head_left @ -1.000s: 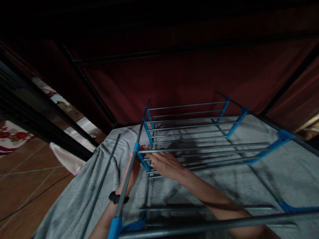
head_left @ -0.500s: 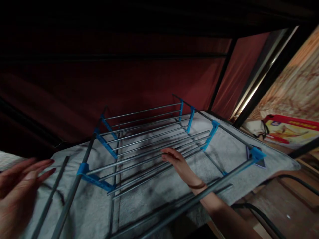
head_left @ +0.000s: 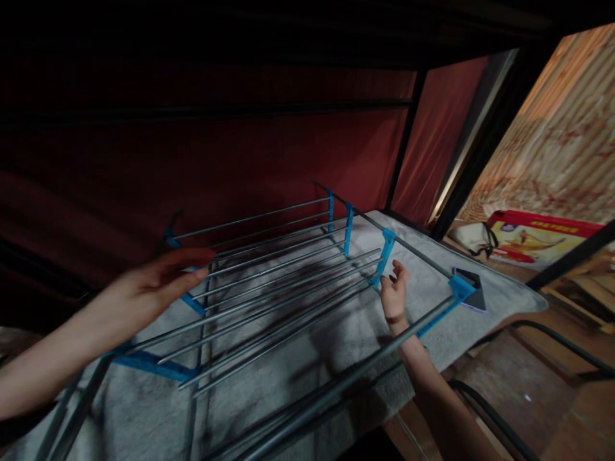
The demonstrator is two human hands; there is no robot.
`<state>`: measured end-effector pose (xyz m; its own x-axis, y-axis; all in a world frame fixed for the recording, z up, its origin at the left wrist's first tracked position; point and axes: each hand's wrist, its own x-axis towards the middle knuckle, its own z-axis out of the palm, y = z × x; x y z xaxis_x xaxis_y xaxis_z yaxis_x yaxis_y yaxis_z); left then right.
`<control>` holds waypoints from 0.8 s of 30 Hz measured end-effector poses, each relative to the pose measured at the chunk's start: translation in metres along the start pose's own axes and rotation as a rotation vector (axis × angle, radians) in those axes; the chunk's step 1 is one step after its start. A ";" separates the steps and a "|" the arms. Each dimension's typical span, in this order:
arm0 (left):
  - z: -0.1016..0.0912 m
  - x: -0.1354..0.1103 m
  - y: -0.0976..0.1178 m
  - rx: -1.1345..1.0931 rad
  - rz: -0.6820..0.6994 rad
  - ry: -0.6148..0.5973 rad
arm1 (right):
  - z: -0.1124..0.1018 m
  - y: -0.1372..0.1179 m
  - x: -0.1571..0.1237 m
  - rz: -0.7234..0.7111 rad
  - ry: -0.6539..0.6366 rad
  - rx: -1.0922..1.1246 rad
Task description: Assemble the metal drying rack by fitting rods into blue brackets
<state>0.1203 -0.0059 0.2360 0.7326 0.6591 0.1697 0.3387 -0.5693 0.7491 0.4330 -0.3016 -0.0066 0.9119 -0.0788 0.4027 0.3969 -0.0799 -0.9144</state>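
A metal rack (head_left: 269, 291) of thin grey rods joined by blue plastic brackets (head_left: 388, 243) lies on a grey cloth. My left hand (head_left: 158, 282) reaches over the rack's left side, fingers stretched out and thumb apart, holding nothing. It covers part of the left brackets; whether it touches them I cannot tell. My right hand (head_left: 394, 291) is beside a right-hand bracket, under the slanting side tube, with loosely bent fingers apart and nothing in them. Its forearm passes behind the thick front tube (head_left: 336, 389).
A dark phone-like slab (head_left: 473, 291) lies on the cloth (head_left: 509, 288) by the right corner bracket. Beyond are a white bag (head_left: 471, 238) and a red and yellow box (head_left: 538, 240). Black frame posts (head_left: 480, 153) and a dark red curtain (head_left: 240, 160) stand around the rack.
My left hand has moved right and up, from the left edge to over the left brackets. My right hand has left the middle rods and moved right, near a right bracket. The view has shifted right.
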 end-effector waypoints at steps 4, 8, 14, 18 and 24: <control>0.095 0.032 0.030 0.082 0.250 -0.202 | -0.002 0.006 0.036 -0.009 0.009 -0.030; 0.180 0.052 0.047 0.335 0.434 -0.392 | 0.008 -0.002 0.055 -0.048 -0.089 0.053; 0.252 0.069 0.061 0.482 0.394 -0.504 | 0.013 -0.010 0.067 -0.072 -0.192 0.072; 0.253 0.067 0.075 0.392 0.418 -0.453 | 0.013 -0.011 0.073 -0.059 -0.166 0.006; 0.237 0.056 0.086 0.373 0.419 -0.459 | 0.015 -0.016 0.067 -0.042 -0.146 -0.050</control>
<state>0.3302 -0.1344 0.1576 0.9912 0.1233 0.0474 0.0946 -0.9126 0.3978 0.4887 -0.2908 0.0346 0.9015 0.0709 0.4269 0.4326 -0.1296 -0.8922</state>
